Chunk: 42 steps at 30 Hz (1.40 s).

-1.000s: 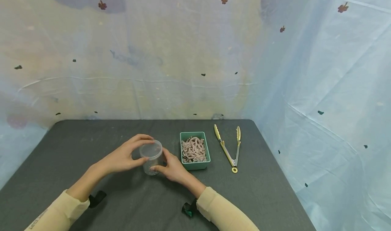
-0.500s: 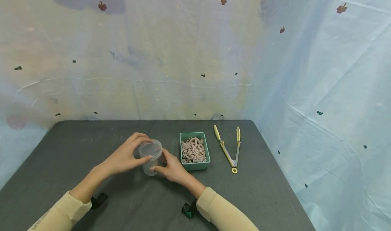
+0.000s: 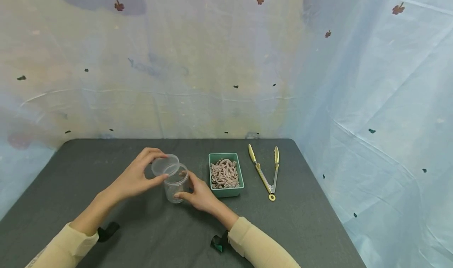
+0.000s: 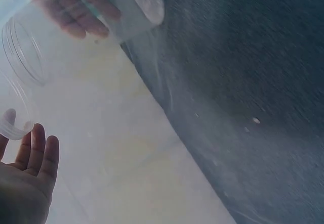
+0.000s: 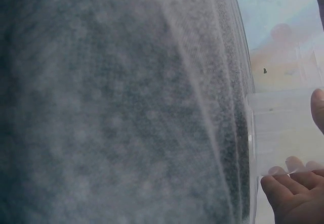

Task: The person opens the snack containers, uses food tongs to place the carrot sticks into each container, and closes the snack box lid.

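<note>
A clear plastic jar [image 3: 172, 192] stands upright on the dark table, its mouth uncovered at the right. My right hand [image 3: 200, 194] grips the jar from the right, thumb in front and fingers behind. The round clear lid [image 3: 163, 163] is pinched at its edge by my left hand [image 3: 134, 177], up and to the left of the jar's rim. In the left wrist view the lid [image 4: 15, 107] is apart from the threaded jar mouth [image 4: 23, 52]. The right wrist view has the jar wall [image 5: 283, 128] between thumb and fingers.
Right of the jar, a green tray [image 3: 228, 193] holds many greyish-brown strips [image 3: 224, 173]. Farther right lie spread tongs [image 3: 263, 177] with yellow tips. A patterned sheet [image 3: 198, 63] hangs behind the table [image 3: 301, 220].
The lid has come off the jar and moved up and left with my left hand. My right hand and the jar have stayed in place.
</note>
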Tool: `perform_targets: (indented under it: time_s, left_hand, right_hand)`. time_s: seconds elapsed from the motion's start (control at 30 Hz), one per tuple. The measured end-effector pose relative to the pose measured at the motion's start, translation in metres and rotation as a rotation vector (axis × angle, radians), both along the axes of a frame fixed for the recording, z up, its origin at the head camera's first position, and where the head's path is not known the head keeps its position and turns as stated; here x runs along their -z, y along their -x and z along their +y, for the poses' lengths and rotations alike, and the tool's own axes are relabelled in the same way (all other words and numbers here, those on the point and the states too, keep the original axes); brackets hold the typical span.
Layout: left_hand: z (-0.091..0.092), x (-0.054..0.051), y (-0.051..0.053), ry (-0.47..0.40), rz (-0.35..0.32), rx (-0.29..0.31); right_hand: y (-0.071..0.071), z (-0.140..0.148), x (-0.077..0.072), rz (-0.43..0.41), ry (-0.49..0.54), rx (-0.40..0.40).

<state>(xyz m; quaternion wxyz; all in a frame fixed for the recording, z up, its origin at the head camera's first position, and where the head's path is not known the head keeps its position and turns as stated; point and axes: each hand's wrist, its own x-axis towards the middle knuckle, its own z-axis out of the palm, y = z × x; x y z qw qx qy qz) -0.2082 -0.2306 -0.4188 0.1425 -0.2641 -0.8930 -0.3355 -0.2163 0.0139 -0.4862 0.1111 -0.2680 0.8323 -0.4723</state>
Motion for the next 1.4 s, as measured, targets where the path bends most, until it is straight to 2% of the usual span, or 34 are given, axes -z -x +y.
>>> perform_targets:
  time_s: [0.17, 0.33, 0.53, 0.77, 1.0, 1.2, 1.4]
  left_hand:
    - [-0.015, 0.003, -0.003, 0.004, 0.020, -0.054]
    - [-0.031, 0.006, -0.008, 0.020, 0.014, -0.116]
    - [-0.054, 0.015, -0.014, 0.081, 0.008, -0.160]
    - [-0.074, 0.034, -0.015, 0.165, -0.057, -0.150]
    - [-0.083, 0.051, -0.015, 0.270, -0.142, -0.160]
    - [-0.084, 0.057, -0.014, 0.335, -0.189, -0.146]
    - [-0.085, 0.064, -0.013, 0.361, -0.191, -0.124]
  right_hand:
    - [0.000, 0.000, 0.000, 0.011, 0.006, -0.004]
    - [0.001, 0.000, 0.000, 0.017, 0.020, -0.011]
    - [0.001, 0.001, 0.000, 0.013, 0.031, -0.029]
    - [0.001, 0.000, 0.001, 0.003, 0.045, -0.019]
    - [-0.001, -0.001, 0.002, -0.014, 0.044, 0.020]
    - [-0.004, -0.002, 0.001, -0.017, 0.044, 0.045]
    - [-0.005, 0.000, 0.001, -0.026, 0.037, 0.039]
